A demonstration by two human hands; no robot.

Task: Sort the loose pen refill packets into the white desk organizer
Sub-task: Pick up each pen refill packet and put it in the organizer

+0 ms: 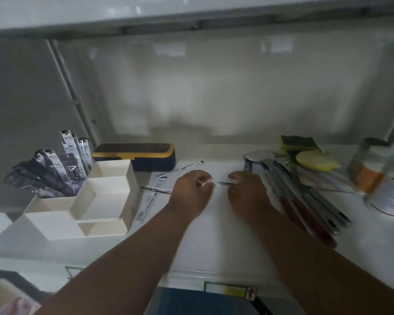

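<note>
Mid-tabletop (pixel 214 235), the right hand (pixel 246 189) has its grip pinched on a refill packet (pixel 226 183); the left hand (pixel 191 189) curls, its grip unclear.

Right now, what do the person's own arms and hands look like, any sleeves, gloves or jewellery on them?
Both forearms come in bare from the bottom of the head view, with no sleeves showing in the frame. The left hand and the right hand are bare, without gloves. No watch, bracelet or ring shows on the wrists or fingers, though the picture is a little blurred.
</note>
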